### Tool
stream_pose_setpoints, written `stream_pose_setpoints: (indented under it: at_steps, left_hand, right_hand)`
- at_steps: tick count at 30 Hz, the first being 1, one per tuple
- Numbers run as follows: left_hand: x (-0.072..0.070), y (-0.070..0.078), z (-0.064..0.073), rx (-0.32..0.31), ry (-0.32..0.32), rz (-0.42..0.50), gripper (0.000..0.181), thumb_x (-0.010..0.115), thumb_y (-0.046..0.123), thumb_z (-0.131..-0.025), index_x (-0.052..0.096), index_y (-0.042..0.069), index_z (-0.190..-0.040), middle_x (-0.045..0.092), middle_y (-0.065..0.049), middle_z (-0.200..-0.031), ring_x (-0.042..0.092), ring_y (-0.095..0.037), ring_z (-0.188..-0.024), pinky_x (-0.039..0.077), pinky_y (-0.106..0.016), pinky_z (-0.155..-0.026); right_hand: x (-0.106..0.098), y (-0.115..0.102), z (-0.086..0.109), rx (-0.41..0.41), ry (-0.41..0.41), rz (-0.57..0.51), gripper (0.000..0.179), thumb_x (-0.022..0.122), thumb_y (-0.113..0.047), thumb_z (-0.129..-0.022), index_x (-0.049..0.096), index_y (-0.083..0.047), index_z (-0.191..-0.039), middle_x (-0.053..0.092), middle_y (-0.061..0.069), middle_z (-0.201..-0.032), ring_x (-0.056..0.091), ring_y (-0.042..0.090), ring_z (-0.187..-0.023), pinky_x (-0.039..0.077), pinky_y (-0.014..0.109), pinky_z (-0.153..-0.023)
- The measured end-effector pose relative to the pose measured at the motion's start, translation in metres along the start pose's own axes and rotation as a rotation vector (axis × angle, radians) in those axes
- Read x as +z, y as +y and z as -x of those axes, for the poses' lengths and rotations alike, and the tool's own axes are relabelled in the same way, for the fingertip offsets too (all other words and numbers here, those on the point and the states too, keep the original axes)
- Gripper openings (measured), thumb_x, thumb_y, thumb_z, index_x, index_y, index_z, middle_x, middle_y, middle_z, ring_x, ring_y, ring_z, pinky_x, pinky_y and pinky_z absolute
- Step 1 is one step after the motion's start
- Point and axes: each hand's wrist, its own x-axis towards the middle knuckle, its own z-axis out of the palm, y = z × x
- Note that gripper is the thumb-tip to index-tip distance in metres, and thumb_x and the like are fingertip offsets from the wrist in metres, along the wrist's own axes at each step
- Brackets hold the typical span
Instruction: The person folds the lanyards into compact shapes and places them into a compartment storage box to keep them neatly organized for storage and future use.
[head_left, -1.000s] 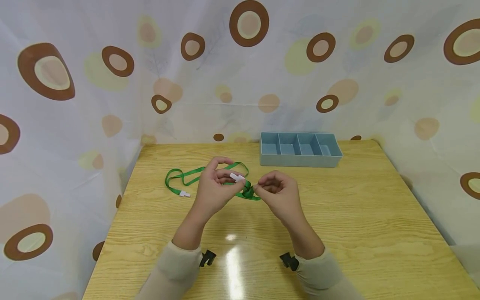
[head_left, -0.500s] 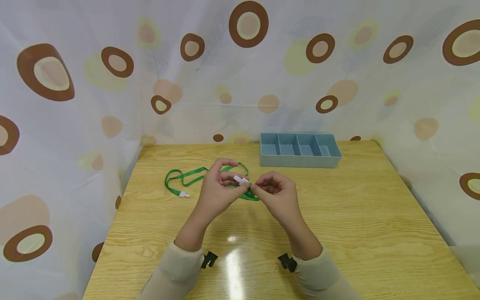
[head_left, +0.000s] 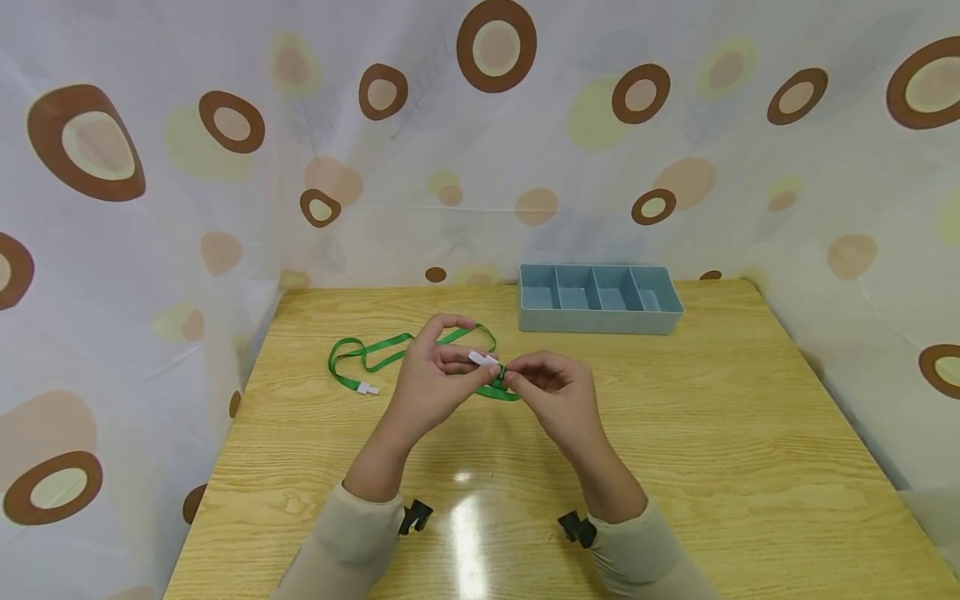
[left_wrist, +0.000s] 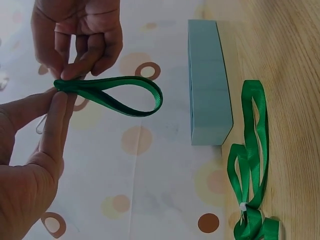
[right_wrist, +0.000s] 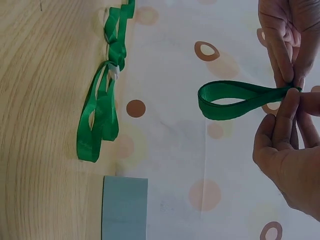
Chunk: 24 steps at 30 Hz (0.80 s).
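A green lanyard strap (left_wrist: pixel 125 80) is folded into a loop that hangs clear of the table between my hands. My left hand (head_left: pixel 431 379) pinches the strap with thumb and fingers, beside a white clip (head_left: pixel 480 358) that sticks up from its fingertips. Close against it, my right hand (head_left: pixel 558 390) pinches the strap near the same end. The fingertips of both hands nearly meet, so that end is partly hidden. Another length of green lanyard (head_left: pixel 387 343) lies loosely on the table behind the left hand, with a white clip (head_left: pixel 367 388) at its left end.
A blue-grey tray (head_left: pixel 600 322) with several compartments stands at the back of the wooden table (head_left: pixel 712 433), right of the hands. A patterned curtain (head_left: pixel 450 242) hangs behind the table and along both sides. Dark straps (head_left: pixel 576 528) show at the cuffs.
My fingertips have drawn closer together, and the white clip has shifted slightly right. Less of the green bundle shows between the hands. The lanyard on the table and the tray stay put.
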Motion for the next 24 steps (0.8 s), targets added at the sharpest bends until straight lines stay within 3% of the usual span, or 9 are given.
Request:
stream_pose_setpoints:
  at_steps: [5, 9, 14, 17, 21, 24]
  left_hand:
    - [0.002, 0.008, 0.003, 0.000, -0.032, 0.003, 0.046, 0.073, 0.005, -0.087, 0.051, 0.016, -0.126, 0.072, -0.021, -0.096, 0.073, -0.034, -0.090, 0.061, -0.040, -0.078]
    - [0.002, 0.010, 0.004, 0.000, -0.053, 0.008, 0.046, 0.072, 0.005, -0.088, 0.051, 0.017, -0.127, 0.072, -0.021, -0.098, 0.072, -0.034, -0.092, 0.060, -0.040, -0.080]
    - [-0.001, -0.002, -0.001, -0.007, -0.067, -0.001, 0.056, 0.079, 0.008, -0.083, 0.050, 0.022, -0.129, 0.073, -0.015, -0.099, 0.073, -0.028, -0.091, 0.061, -0.039, -0.078]
    - [-0.004, -0.012, -0.004, 0.038, -0.077, -0.005, 0.060, 0.080, 0.006, -0.081, 0.050, 0.023, -0.130, 0.073, -0.013, -0.098, 0.073, -0.028, -0.089, 0.061, -0.038, -0.077]
    - [-0.007, -0.016, -0.006, 0.091, -0.096, 0.016, 0.059, 0.077, 0.000, -0.082, 0.050, 0.019, -0.131, 0.072, -0.018, -0.098, 0.072, -0.029, -0.087, 0.061, -0.037, -0.077]
    - [-0.007, -0.013, -0.007, 0.088, -0.107, 0.024, 0.057, 0.075, -0.001, -0.084, 0.048, 0.017, -0.131, 0.072, -0.021, -0.099, 0.072, -0.029, -0.087, 0.061, -0.037, -0.077]
  right_hand:
    - [0.000, 0.003, 0.000, -0.006, 0.010, 0.029, 0.016, 0.074, -0.013, -0.089, 0.072, 0.000, -0.098, 0.070, 0.015, -0.097, 0.070, 0.018, -0.079, 0.060, 0.031, -0.070]
    - [0.000, 0.005, 0.001, -0.021, 0.014, 0.038, 0.014, 0.073, -0.013, -0.089, 0.072, -0.002, -0.098, 0.070, 0.014, -0.097, 0.070, 0.022, -0.080, 0.060, 0.032, -0.071]
    - [0.000, 0.006, 0.000, -0.039, 0.023, 0.038, 0.013, 0.074, -0.014, -0.088, 0.072, -0.004, -0.096, 0.070, 0.013, -0.095, 0.068, 0.020, -0.076, 0.060, 0.030, -0.069]
    - [0.000, 0.007, 0.000, -0.049, 0.007, 0.039, 0.012, 0.074, -0.014, -0.088, 0.072, -0.004, -0.095, 0.070, 0.014, -0.095, 0.067, 0.023, -0.076, 0.059, 0.030, -0.068]
    - [0.001, 0.008, 0.000, -0.051, -0.020, 0.054, 0.011, 0.073, -0.012, -0.089, 0.072, -0.005, -0.097, 0.070, 0.014, -0.096, 0.067, 0.023, -0.080, 0.059, 0.030, -0.071]
    - [0.002, 0.009, 0.001, -0.077, -0.023, 0.090, 0.011, 0.072, -0.011, -0.090, 0.072, -0.006, -0.099, 0.070, 0.013, -0.096, 0.064, 0.019, -0.080, 0.055, 0.026, -0.071]
